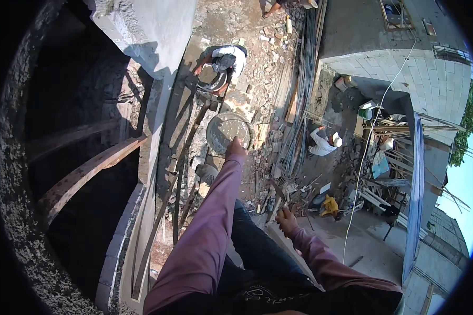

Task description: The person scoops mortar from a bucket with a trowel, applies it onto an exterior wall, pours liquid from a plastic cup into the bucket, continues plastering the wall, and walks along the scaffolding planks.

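My left hand [236, 147] is closed at the near rim of a round tub [227, 131] holding wet grey mortar, seen from above. The fingers are mostly hidden by the back of the hand. Lower and to the right, my right hand [287, 221] is wrapped round the handle of what looks like a trowel [277, 190], its dark narrow blade pointing up and left. Both arms wear long mauve sleeves. Beyond the tub, a person in a white top [235, 56] bends over another round container [211, 79], hands at its sides.
Wooden poles [186, 142] slope beside the wall [163, 105] at left, next to a dark opening with a curved beam [97, 170]. Long rods [299, 110] lie over rubble. A person in a white hat [326, 142] crouches at right. A pale cord [370, 136] hangs across.
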Demonstrator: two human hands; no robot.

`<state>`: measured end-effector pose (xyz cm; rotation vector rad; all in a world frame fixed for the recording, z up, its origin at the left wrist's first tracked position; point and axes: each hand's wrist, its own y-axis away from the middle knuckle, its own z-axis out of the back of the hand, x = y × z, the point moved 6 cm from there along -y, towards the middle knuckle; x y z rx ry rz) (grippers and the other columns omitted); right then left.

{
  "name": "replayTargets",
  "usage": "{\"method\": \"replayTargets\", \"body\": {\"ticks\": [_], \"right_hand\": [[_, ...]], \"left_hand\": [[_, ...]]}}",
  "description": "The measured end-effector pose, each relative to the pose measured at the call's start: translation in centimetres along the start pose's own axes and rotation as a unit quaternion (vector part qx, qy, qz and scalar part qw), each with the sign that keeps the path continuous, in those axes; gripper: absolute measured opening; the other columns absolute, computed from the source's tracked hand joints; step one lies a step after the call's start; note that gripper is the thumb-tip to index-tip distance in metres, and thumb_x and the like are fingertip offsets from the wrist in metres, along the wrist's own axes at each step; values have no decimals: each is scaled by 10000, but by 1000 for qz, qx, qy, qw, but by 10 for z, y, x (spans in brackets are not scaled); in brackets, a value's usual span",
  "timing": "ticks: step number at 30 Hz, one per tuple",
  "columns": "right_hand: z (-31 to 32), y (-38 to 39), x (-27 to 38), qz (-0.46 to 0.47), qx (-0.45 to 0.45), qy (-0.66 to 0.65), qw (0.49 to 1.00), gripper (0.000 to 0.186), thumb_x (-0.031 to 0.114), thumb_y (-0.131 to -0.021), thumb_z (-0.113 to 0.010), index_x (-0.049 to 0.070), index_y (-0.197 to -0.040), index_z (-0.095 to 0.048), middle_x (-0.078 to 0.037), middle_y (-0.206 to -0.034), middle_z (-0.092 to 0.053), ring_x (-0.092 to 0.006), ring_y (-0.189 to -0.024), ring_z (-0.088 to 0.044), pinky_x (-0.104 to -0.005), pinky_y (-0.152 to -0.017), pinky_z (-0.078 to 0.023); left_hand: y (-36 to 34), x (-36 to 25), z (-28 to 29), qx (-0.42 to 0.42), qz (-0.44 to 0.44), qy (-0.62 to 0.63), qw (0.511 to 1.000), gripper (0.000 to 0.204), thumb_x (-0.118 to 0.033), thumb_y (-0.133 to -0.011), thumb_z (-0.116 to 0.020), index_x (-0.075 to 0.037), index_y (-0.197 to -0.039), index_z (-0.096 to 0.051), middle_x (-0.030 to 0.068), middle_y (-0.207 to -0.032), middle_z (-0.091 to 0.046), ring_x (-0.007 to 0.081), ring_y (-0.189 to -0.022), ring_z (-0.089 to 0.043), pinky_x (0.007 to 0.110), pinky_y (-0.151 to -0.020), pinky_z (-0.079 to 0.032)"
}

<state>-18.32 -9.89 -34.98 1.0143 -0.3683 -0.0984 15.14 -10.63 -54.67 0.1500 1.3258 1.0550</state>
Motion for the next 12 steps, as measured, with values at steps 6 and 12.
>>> {"method": "replayTargets", "body": {"ticks": [6,12], "right_hand": [[-22,-10,23,14,80,11,997,303,195,-862,-637,34,-1091,-521,-69,-750,-588,-145,-561,-559,-297,-464,-460],[-29,-61,36,95,77,170,978,412,240,-867,-648,47,-1209,-523,-84,-846,-642,-170,-724,-626,-339,-630,-540]], "left_hand": [[-24,13,-12,73,-123,-85,986,305,-130,-725,-689,-70,-1015,-616,188,-981,-620,376,-951,-616,436,-859,-486],[-43,11,19,67,-77,-300,948,890,-211,-725,-741,-101,-1480,-282,107,-1440,-331,325,-1327,-322,535,-1155,-178]]}}
